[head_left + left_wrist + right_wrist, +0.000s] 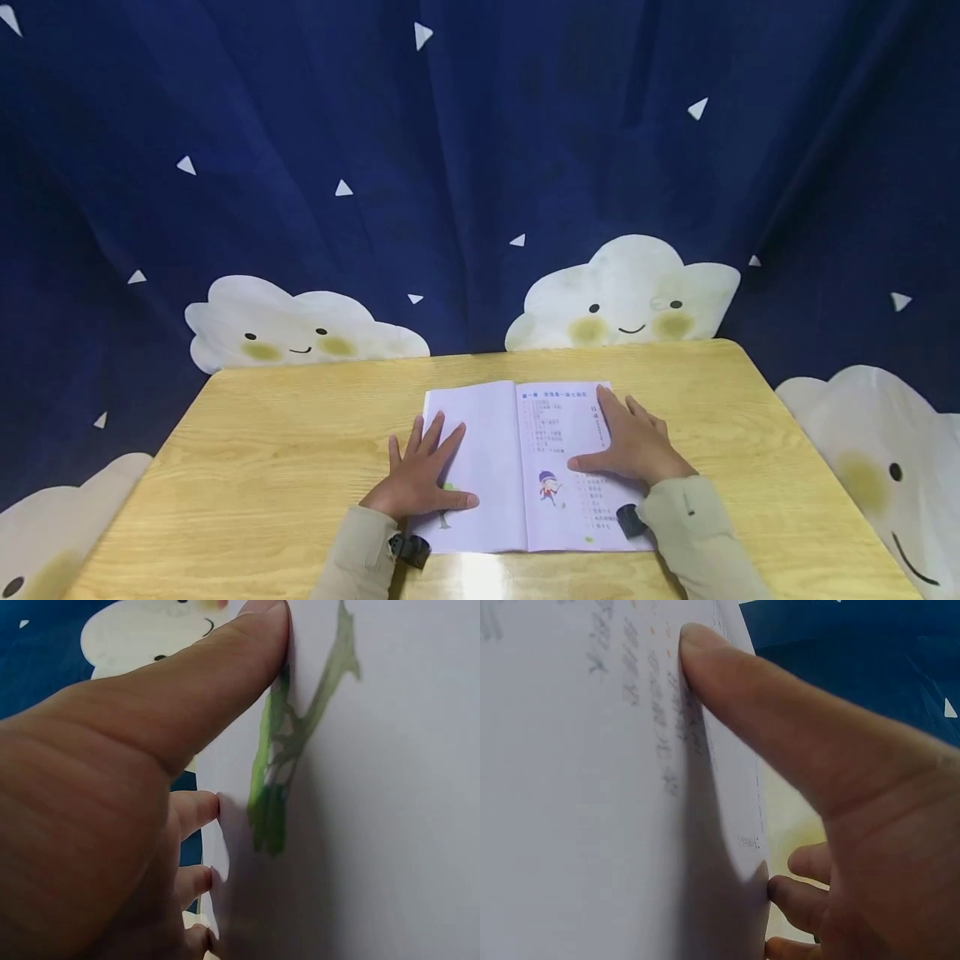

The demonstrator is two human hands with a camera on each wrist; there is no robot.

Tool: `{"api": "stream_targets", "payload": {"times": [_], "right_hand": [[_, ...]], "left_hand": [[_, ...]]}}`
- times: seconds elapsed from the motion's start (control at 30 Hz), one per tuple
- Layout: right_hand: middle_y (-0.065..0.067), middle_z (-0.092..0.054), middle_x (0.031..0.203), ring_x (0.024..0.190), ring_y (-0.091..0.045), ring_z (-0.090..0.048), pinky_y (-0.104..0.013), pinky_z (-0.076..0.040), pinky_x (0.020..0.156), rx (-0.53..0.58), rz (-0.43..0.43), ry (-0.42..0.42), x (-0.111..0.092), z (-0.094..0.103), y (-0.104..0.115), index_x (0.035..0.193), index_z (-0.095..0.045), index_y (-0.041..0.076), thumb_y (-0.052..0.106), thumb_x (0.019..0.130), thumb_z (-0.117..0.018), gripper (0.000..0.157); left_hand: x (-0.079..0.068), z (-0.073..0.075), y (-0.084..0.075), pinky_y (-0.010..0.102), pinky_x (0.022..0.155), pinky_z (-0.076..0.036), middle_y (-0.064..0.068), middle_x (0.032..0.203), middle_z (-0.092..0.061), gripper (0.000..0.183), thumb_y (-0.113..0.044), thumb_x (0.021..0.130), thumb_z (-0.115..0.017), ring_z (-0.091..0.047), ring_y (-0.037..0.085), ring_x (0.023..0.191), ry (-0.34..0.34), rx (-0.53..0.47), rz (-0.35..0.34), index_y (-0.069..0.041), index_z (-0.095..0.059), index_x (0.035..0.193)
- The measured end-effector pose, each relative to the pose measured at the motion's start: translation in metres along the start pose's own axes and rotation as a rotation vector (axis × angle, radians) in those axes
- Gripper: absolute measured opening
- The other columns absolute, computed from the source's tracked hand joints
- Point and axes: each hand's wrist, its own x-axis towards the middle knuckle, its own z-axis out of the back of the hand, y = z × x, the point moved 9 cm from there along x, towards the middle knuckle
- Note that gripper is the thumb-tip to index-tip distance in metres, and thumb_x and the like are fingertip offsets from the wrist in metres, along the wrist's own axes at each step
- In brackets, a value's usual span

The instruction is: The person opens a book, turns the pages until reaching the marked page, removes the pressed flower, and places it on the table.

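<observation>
An open book [491, 450] lies on the wooden table, its spine running away from me. Its left page is mostly blank with a small green tree drawing [277, 765], partly covered by a thumb. The right page [551, 462] carries lines of print and a cartoon figure [549, 487] in a purple hat. My left hand [420, 477] rests on the left page with fingers spread and the thumb pointing inward. On the right page, my right hand [637, 443] lays its thumb over the print, while its fingers reach along the outer edge.
The light wooden table [262, 475] extends to both sides of the book. Behind it hangs a dark blue curtain [480, 167] with white triangles and smiling clouds. Dark wrist devices sit at both beige sleeves [356, 554].
</observation>
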Motion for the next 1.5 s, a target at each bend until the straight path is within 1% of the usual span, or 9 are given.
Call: {"api": "stream_targets", "payload": {"times": [0.27, 0.47, 0.6, 0.7, 0.9, 1.13, 1.37, 1.47, 1.5], "right_hand": [[-0.018, -0.025, 0.156, 0.141, -0.050, -0.009, -0.068, -0.010, 0.107, 0.001, 0.025, 0.005, -0.008, -0.005, 0.000, 0.155, -0.019, 0.011, 0.070, 0.052, -0.081, 0.134], [-0.021, -0.026, 0.155, 0.142, -0.047, -0.012, -0.066, -0.010, 0.107, 0.013, 0.046, 0.012, -0.002, -0.005, 0.003, 0.155, -0.018, 0.011, 0.066, 0.056, -0.082, 0.130], [-0.021, -0.026, 0.155, 0.142, -0.047, -0.014, -0.066, -0.009, 0.108, 0.011, 0.072, 0.005, 0.001, -0.006, 0.002, 0.155, -0.018, 0.011, 0.067, 0.057, -0.081, 0.129], [-0.021, -0.023, 0.156, 0.142, -0.048, -0.012, -0.067, -0.007, 0.108, 0.028, 0.079, 0.016, 0.000, -0.007, 0.000, 0.155, -0.017, 0.012, 0.069, 0.058, -0.079, 0.129], [-0.019, -0.022, 0.157, 0.143, -0.046, -0.008, -0.069, -0.001, 0.108, 0.078, 0.086, 0.022, 0.001, 0.000, 0.004, 0.155, -0.019, 0.016, 0.068, 0.060, -0.079, 0.124], [-0.016, -0.020, 0.159, 0.145, -0.042, -0.003, -0.070, 0.006, 0.107, 0.114, 0.088, 0.050, 0.001, 0.002, 0.007, 0.155, -0.020, 0.018, 0.063, 0.063, -0.080, 0.119], [-0.013, -0.018, 0.160, 0.146, -0.039, -0.001, -0.068, 0.010, 0.108, 0.158, 0.117, 0.068, -0.002, 0.008, 0.011, 0.156, -0.018, 0.021, 0.062, 0.067, -0.078, 0.115], [-0.013, -0.019, 0.159, 0.144, -0.045, -0.005, -0.070, 0.005, 0.108, 0.217, 0.119, 0.099, -0.006, 0.009, 0.013, 0.156, -0.016, 0.024, 0.061, 0.067, -0.078, 0.114], [-0.013, -0.021, 0.159, 0.141, -0.047, -0.018, -0.069, -0.003, 0.109, 0.233, 0.116, 0.109, -0.008, 0.009, 0.014, 0.156, -0.015, 0.026, 0.061, 0.068, -0.078, 0.114]], "left_hand": [[-0.005, -0.008, -0.001, 0.073, 0.104, 0.009, 0.016, 0.161, -0.005, 0.106, -0.066, 0.070, -0.072, 0.008, 0.044, 0.144, 0.024, -0.041, 0.001, -0.021, -0.026, 0.154], [-0.005, -0.004, 0.001, 0.073, 0.104, 0.008, 0.016, 0.161, -0.005, 0.105, -0.066, 0.071, -0.072, 0.007, 0.045, 0.144, 0.005, -0.021, 0.005, -0.021, -0.026, 0.154], [-0.004, -0.006, 0.002, 0.073, 0.104, 0.009, 0.016, 0.161, -0.005, 0.105, -0.067, 0.070, -0.072, 0.007, 0.045, 0.144, 0.011, -0.025, 0.007, -0.022, -0.026, 0.154], [-0.004, -0.007, 0.002, 0.073, 0.104, 0.009, 0.016, 0.161, -0.005, 0.106, -0.068, 0.070, -0.071, 0.008, 0.044, 0.144, 0.015, -0.026, 0.006, -0.022, -0.026, 0.154], [-0.001, -0.003, -0.002, 0.074, 0.104, 0.007, 0.016, 0.161, -0.006, 0.106, -0.068, 0.070, -0.071, 0.006, 0.045, 0.144, -0.014, -0.014, -0.004, -0.021, -0.027, 0.154], [0.002, -0.003, -0.001, 0.073, 0.105, 0.008, 0.015, 0.161, -0.005, 0.106, -0.067, 0.069, -0.072, 0.007, 0.044, 0.145, -0.002, -0.015, 0.013, -0.022, -0.027, 0.154], [0.002, -0.002, -0.001, 0.073, 0.104, 0.009, 0.015, 0.161, -0.005, 0.106, -0.068, 0.069, -0.072, 0.008, 0.044, 0.144, -0.003, -0.025, 0.001, -0.022, -0.027, 0.154], [0.000, -0.002, 0.000, 0.072, 0.104, 0.011, 0.016, 0.161, -0.005, 0.106, -0.067, 0.069, -0.072, 0.008, 0.045, 0.144, -0.007, -0.037, -0.003, -0.022, -0.027, 0.154], [-0.001, -0.002, 0.000, 0.072, 0.104, 0.012, 0.016, 0.161, -0.006, 0.106, -0.067, 0.069, -0.073, 0.007, 0.045, 0.144, -0.011, -0.046, -0.006, -0.021, -0.028, 0.153]]}}
